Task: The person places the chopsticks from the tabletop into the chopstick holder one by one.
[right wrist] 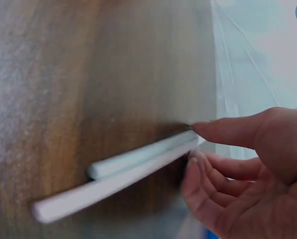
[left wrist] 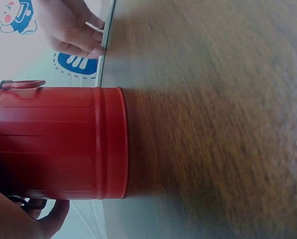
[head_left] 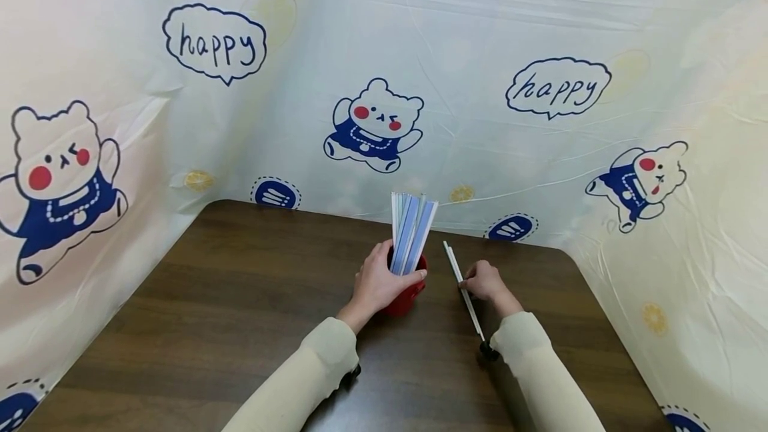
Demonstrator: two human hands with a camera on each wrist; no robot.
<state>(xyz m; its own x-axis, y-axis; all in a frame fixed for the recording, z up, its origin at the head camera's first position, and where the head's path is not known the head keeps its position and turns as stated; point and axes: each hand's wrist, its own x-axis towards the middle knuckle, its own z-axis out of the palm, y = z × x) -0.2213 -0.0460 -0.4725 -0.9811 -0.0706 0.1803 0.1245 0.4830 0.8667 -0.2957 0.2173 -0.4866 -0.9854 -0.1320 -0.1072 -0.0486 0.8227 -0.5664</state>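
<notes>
A small red metal bucket (head_left: 401, 304) with side handles stands upright on the table, ribbed along its wall in the left wrist view. From its mouth rises a bundle of long thin blue and white sticks (head_left: 413, 235). My left hand (head_left: 378, 280) grips the bucket from its left side, thumb across the front near the rim. To the right of the bucket, my right hand (head_left: 485, 280) pinches two slim pale sticks (right wrist: 123, 174) between thumb and fingers. One is whitish, the other pale green; they look like straws, though blur hides their exact kind.
The dark wooden table (head_left: 240, 299) has rounded back corners. A pale printed curtain (head_left: 288, 119) with cartoon bears hangs close behind it and along both sides. A small black object (head_left: 489, 352) shows by the right cuff, near the sticks' lower end.
</notes>
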